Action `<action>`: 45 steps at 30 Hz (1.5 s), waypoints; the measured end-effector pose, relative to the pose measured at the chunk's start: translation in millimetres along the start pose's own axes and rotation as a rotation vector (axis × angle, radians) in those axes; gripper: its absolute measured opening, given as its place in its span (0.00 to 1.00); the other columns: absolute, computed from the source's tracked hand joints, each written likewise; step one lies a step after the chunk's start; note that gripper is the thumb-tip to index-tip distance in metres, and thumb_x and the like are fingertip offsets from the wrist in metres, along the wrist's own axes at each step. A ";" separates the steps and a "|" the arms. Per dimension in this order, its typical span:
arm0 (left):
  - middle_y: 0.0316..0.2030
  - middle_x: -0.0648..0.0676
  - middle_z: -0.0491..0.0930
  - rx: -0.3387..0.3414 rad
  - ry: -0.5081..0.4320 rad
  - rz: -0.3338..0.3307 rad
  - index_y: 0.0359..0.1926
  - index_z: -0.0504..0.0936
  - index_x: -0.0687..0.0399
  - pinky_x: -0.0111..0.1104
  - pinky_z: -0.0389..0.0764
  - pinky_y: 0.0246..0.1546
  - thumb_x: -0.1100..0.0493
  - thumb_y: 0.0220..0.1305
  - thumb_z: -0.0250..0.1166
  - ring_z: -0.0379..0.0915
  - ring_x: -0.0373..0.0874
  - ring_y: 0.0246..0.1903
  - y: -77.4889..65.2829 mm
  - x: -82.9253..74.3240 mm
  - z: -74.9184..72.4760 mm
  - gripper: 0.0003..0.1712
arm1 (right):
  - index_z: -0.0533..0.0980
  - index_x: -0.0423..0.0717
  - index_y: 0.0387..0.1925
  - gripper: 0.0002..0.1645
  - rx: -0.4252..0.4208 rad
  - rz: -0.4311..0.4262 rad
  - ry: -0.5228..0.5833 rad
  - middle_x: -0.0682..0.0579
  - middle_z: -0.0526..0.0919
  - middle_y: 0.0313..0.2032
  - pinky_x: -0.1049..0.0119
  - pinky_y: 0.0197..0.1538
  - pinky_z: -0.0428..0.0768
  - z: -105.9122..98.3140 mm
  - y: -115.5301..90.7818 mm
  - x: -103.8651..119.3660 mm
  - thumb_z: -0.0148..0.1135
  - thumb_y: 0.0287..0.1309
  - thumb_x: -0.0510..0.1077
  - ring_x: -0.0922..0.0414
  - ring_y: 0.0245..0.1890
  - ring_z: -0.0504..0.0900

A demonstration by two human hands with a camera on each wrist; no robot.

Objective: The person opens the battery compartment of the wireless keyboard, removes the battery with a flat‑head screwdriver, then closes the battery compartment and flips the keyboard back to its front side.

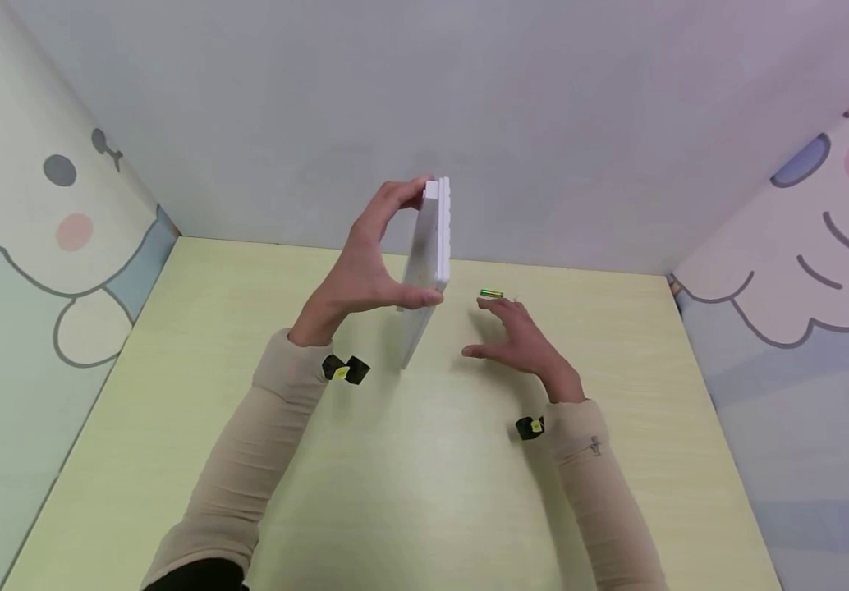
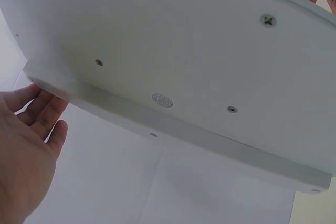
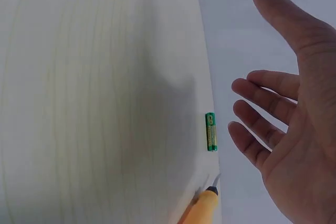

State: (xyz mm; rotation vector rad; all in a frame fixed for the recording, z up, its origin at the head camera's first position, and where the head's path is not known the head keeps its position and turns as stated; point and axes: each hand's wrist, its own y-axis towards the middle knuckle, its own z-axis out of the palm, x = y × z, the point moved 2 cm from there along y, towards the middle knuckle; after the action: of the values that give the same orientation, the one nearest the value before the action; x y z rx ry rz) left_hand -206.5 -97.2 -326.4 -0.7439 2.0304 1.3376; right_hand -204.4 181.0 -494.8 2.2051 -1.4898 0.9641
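Note:
My left hand [image 1: 358, 263] holds a thin white keyboard [image 1: 424, 246] on edge above the table, thumb on its near part and fingers at its far end. In the left wrist view the keyboard's underside [image 2: 173, 51] shows several screws, a small oval mark and a raised bar along one edge. My right hand [image 1: 520, 341] hovers to the right of the keyboard, fingers spread and holding nothing. Just beyond its fingertips a green and gold battery [image 1: 492, 293] lies on the table.
The pale wooden table [image 1: 395, 492] ends at a grey-white back wall [image 1: 543, 148]. Side walls carry cartoon drawings. In the right wrist view a tool with a yellow-orange handle [image 3: 203, 207] and thin metal tip lies near the battery, partly cut off by the frame.

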 end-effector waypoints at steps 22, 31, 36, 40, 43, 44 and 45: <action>0.62 0.57 0.73 -0.019 0.010 0.013 0.75 0.65 0.57 0.40 0.71 0.67 0.17 0.35 0.71 0.69 0.45 0.61 -1.4 1.9 7.8 0.72 | 0.41 0.82 0.78 0.80 0.148 -0.230 0.242 0.68 0.50 0.79 0.42 0.77 0.66 54.4 28.2 47.2 0.87 0.31 0.65 0.58 0.77 0.56; 0.63 0.57 0.72 -0.001 -0.056 -0.003 0.75 0.64 0.57 0.40 0.70 0.71 0.21 0.37 0.74 0.69 0.46 0.63 0.9 2.8 11.1 0.71 | 0.45 0.76 0.78 0.77 0.147 -0.295 0.303 0.66 0.58 0.77 0.43 0.76 0.69 60.6 27.8 47.6 0.88 0.35 0.57 0.60 0.75 0.62; 0.65 0.59 0.70 0.015 -0.094 -0.005 0.75 0.63 0.60 0.42 0.69 0.74 0.22 0.38 0.74 0.68 0.46 0.65 0.9 3.5 10.1 0.71 | 0.45 0.78 0.78 0.75 0.155 -0.270 0.296 0.67 0.56 0.77 0.45 0.74 0.70 60.7 26.2 49.1 0.86 0.36 0.58 0.61 0.74 0.62; 0.66 0.59 0.69 0.050 -0.104 0.003 0.76 0.60 0.61 0.42 0.67 0.76 0.25 0.39 0.76 0.67 0.47 0.66 2.1 2.0 6.5 0.71 | 0.47 0.78 0.77 0.73 0.142 -0.249 0.282 0.66 0.59 0.75 0.48 0.74 0.71 59.1 25.2 49.0 0.86 0.35 0.60 0.61 0.73 0.63; 0.67 0.58 0.68 0.085 -0.102 0.002 0.78 0.58 0.60 0.42 0.65 0.77 0.28 0.41 0.77 0.67 0.46 0.67 3.1 0.9 0.7 0.71 | 0.50 0.76 0.76 0.72 0.126 -0.242 0.270 0.62 0.63 0.73 0.47 0.74 0.71 55.9 24.6 47.0 0.87 0.34 0.60 0.58 0.71 0.65; 0.67 0.58 0.68 0.097 -0.100 0.001 0.78 0.57 0.59 0.41 0.65 0.77 0.31 0.41 0.78 0.66 0.46 0.67 3.6 0.5 -1.6 0.71 | 0.50 0.75 0.77 0.72 0.122 -0.238 0.266 0.61 0.63 0.72 0.47 0.74 0.71 54.4 24.3 46.4 0.87 0.34 0.60 0.57 0.71 0.65; 0.67 0.58 0.68 0.110 -0.095 -0.003 0.79 0.56 0.58 0.41 0.64 0.77 0.33 0.42 0.79 0.66 0.46 0.68 4.1 0.1 -4.2 0.70 | 0.50 0.74 0.77 0.73 0.119 -0.238 0.261 0.60 0.64 0.72 0.47 0.74 0.70 53.3 24.3 45.2 0.87 0.34 0.60 0.56 0.71 0.65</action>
State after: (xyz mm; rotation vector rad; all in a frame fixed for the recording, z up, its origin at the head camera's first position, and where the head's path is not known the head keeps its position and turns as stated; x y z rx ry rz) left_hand -210.3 -99.7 -322.7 -0.6226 2.0082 1.2255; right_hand -196.8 108.1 -505.5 2.1730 -1.0545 1.2290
